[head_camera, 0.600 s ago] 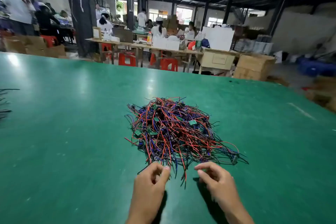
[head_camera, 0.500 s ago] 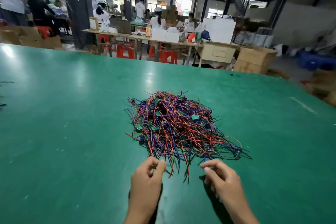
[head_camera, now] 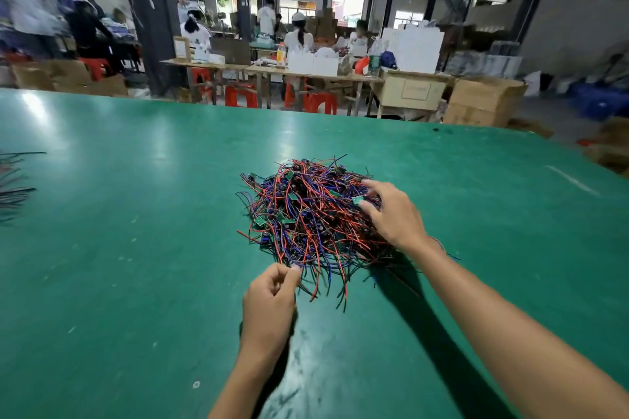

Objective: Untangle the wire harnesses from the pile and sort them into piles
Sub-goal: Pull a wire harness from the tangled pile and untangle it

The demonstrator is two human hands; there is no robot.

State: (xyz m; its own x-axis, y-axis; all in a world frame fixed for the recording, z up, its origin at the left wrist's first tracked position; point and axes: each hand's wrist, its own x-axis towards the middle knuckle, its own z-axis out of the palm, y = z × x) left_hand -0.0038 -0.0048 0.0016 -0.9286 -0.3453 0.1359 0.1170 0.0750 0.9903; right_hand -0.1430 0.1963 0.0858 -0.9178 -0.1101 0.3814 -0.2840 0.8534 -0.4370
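A tangled pile of wire harnesses (head_camera: 306, 214), red, blue and black wires with small green boards, lies in the middle of the green table (head_camera: 136, 248). My left hand (head_camera: 270, 303) is at the pile's near edge, fingers curled, pinching wire ends between thumb and fingertips. My right hand (head_camera: 391, 214) lies on the pile's right side, its fingers bent down into the wires beside a small green board (head_camera: 357, 200); whether it grips anything is hidden.
Dark wires (head_camera: 13, 187) lie at the table's left edge. Beyond the far edge stand work tables (head_camera: 272, 70) with seated people, red stools (head_camera: 240, 97) and cardboard boxes (head_camera: 483, 100).
My right hand has left the pile's near edge and reached forward onto its right side. My left hand stays at the near edge, pinching wires.
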